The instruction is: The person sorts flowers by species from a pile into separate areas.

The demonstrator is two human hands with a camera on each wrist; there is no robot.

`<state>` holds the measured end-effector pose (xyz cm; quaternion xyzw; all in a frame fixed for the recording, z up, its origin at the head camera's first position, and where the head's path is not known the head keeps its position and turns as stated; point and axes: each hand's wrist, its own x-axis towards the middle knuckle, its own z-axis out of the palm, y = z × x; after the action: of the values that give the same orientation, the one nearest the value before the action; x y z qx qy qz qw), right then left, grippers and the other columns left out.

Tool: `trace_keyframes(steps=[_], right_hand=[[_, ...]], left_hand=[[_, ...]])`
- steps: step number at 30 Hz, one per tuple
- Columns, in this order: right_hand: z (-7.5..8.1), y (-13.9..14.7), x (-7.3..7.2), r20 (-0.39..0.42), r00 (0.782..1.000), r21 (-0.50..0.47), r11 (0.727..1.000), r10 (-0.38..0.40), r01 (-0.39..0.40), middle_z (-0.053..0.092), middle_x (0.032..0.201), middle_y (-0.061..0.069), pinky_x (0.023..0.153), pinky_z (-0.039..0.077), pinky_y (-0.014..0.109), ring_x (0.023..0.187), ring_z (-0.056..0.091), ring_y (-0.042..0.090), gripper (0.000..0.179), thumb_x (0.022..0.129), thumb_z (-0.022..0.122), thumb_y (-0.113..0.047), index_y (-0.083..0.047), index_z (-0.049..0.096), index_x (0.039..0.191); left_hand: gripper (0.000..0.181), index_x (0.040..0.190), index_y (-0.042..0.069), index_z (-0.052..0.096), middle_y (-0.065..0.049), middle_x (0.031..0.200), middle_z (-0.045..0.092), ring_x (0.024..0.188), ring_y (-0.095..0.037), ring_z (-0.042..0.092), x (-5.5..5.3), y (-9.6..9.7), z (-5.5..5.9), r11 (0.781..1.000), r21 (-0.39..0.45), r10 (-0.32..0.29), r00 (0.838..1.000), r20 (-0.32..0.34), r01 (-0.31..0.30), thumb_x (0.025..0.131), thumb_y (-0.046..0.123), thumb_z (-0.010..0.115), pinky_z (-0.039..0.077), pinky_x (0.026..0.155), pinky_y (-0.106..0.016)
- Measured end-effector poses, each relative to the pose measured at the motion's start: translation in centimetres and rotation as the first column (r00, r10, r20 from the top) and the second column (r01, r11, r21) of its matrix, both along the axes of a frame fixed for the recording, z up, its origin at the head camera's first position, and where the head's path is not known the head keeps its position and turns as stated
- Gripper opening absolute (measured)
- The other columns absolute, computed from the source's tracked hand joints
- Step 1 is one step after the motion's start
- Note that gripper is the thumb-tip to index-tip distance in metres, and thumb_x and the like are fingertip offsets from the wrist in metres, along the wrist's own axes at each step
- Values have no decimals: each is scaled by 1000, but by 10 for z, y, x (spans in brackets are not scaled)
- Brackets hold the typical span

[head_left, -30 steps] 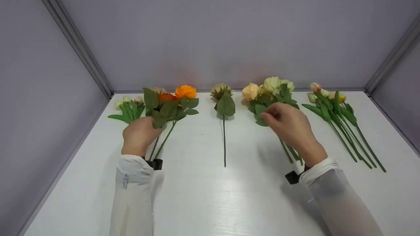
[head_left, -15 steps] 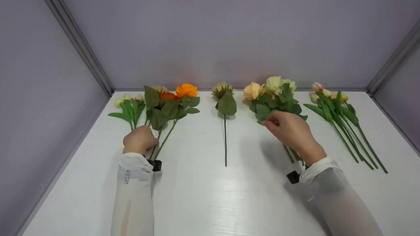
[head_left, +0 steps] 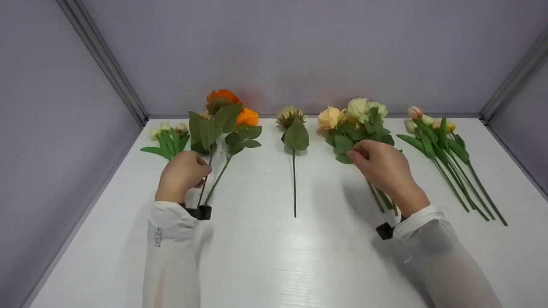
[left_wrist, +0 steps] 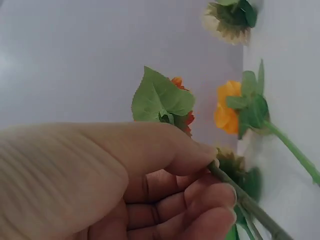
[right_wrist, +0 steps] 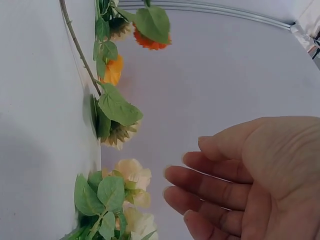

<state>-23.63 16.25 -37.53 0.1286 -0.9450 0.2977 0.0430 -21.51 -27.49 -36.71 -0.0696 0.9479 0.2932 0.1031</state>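
My left hand pinches the thin stem of an orange-red sunflower between thumb and fingers. The sunflower's head rises above the other blooms at the left, with broad green leaves below it. Beside it on the table lie an orange flower and a pale flower partly hidden by leaves. My right hand hovers over the stems of several cream and peach roses, its fingers loosely bent. In the right wrist view that palm holds nothing.
A single pale sunflower lies mid-table, its stem pointing toward me. White tulips lie at the far left, and pink and yellow tulips at the right. Grey-lilac panels enclose the white table at the back and sides.
My left hand first slid down among the stems, then moved up with the orange-red sunflower, raising its head above the others. My right hand has shifted only a little.
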Motion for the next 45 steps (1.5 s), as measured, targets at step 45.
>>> trace_keyframes(steps=[45], right_hand=[[-23, -93, 29, 243, 922, -527, 839, 302, -136, 74, 82, 7, 64, 59, 36, 75, 72, 27, 11, 96, 73, -20, -9, 72, 95]], left_hand=[[25, 117, 20, 70, 2, 106, 70, 89, -18, 68, 13, 110, 20, 896, 385, -37, 902, -431, 220, 101, 38, 66, 56, 80, -36]])
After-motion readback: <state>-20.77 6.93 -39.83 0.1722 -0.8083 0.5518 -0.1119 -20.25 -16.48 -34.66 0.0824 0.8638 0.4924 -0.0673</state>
